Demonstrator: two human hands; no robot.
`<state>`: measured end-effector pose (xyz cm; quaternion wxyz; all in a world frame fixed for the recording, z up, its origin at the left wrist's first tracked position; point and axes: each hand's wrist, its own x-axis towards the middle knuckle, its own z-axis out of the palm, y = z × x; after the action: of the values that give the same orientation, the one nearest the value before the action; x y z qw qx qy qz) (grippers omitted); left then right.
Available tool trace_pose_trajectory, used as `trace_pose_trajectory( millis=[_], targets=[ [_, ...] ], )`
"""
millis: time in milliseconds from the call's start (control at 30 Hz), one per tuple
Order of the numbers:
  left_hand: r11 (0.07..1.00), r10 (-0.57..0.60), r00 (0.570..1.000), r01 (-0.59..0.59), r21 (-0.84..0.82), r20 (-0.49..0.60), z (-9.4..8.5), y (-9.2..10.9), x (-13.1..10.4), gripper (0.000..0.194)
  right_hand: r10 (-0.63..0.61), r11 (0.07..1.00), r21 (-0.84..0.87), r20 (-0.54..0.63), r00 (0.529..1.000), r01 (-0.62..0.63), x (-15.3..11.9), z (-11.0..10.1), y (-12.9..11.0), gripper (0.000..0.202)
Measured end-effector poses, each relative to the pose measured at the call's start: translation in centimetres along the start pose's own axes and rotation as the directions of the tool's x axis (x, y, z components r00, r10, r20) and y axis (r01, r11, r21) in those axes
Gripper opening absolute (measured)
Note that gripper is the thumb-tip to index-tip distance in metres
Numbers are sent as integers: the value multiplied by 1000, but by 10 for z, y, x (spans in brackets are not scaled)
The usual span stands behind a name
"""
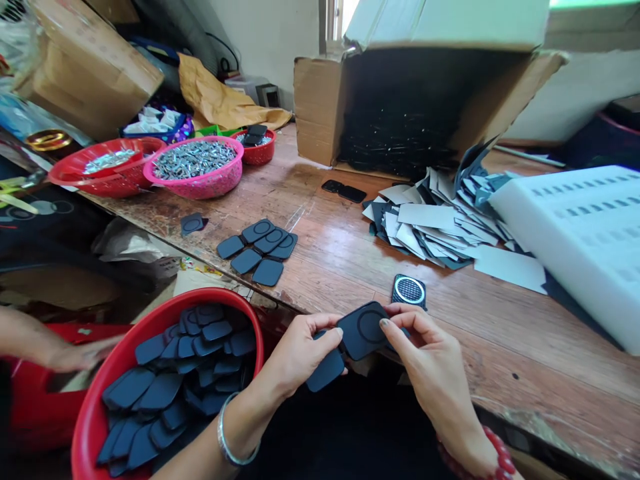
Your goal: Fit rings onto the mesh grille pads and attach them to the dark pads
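A dark folding pad with a ring mark (364, 330) is held between both hands above the table's front edge. My left hand (313, 350) pinches its left side, where a second dark panel (326, 370) hangs lower, joined or overlapping. The fingertips of my right hand (423, 347) grip the pad's upper right corner. Just beyond my right hand lies a dark square piece with a white ring and mesh centre (409, 291). To the left, a red basin (257, 327) holds many similar dark pads. Several more pads (267, 272) lie on the wooden table (330, 267).
Behind stand a pink basin of metal parts (235, 163), red bowls (65, 175) and an open cardboard box (315, 110). Grey and white sheets (430, 217) pile up beside a white foam block (575, 213). Another person's hand (75, 357) is at the far left.
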<state>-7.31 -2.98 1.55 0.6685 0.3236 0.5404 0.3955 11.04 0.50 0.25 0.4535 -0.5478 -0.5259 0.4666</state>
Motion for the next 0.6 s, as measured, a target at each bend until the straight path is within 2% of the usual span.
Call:
trace_pose_trajectory(
  millis=[233, 433, 533, 600],
  targets=[
    [999, 23, 1000, -24, 49, 14, 0, -2, -2, 41, -79, 997, 6, -40, 996, 79, 1, 3, -4, 27],
    [996, 25, 999, -26, 90, 22, 1, -1, -2, 44, -81, 997, -4, -39, 996, 81, -1, 1, -2, 28],
    [995, 23, 999, -26, 94, 26, 1, -1, -3, 46, -99, 994, -57, -27, 995, 97, -3, 1, -2, 27],
    [995, 31, 999, -34, 91, 35, 1, -2, -3, 46, -162, 976, -150, -22, 986, 157, -3, 0, -3, 27]
  ],
)
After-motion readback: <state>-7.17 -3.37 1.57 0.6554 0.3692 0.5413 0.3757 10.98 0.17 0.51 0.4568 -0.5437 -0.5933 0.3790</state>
